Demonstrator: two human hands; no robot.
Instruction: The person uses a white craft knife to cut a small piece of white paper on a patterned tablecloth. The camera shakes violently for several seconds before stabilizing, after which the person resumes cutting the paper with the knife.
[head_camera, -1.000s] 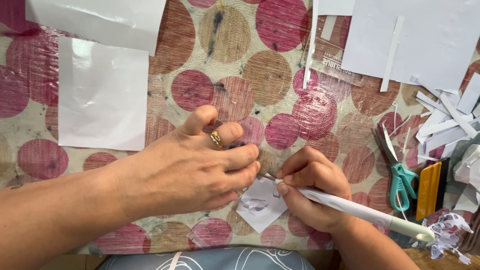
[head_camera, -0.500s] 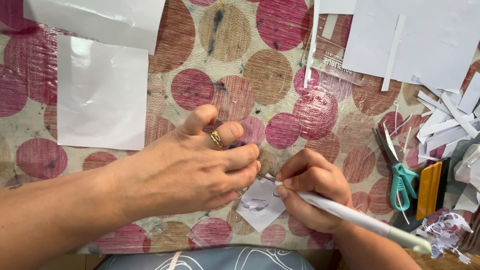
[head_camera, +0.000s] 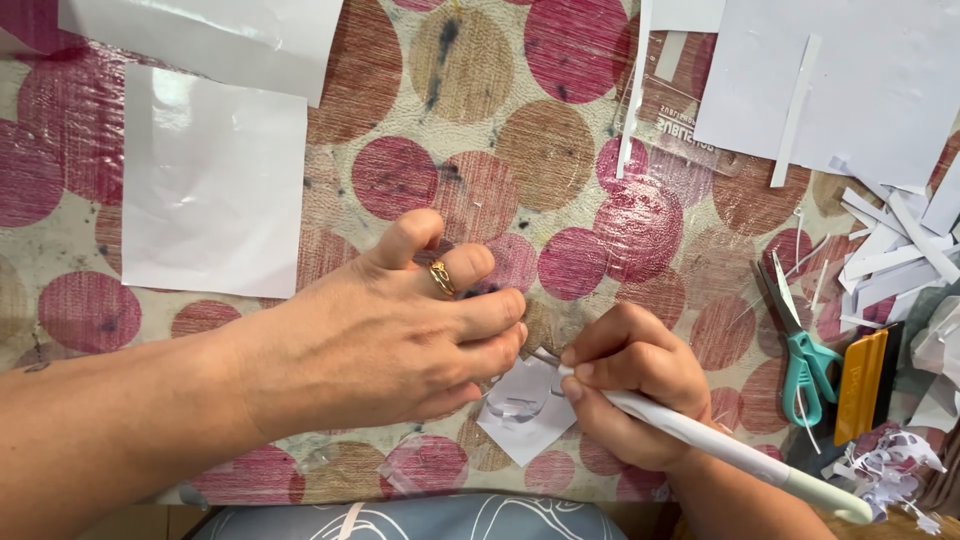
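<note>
Our left hand stayed pressed flat on the small white paper piece; our right hand, gripping the white craft knife, had barely shifted, cutting ongoing.

a glossy white sheet lies at upper left on the dotted cloth surface. teal-handled scissors sit just beside a yellow scraper, with white paper strips piled at right.
</note>
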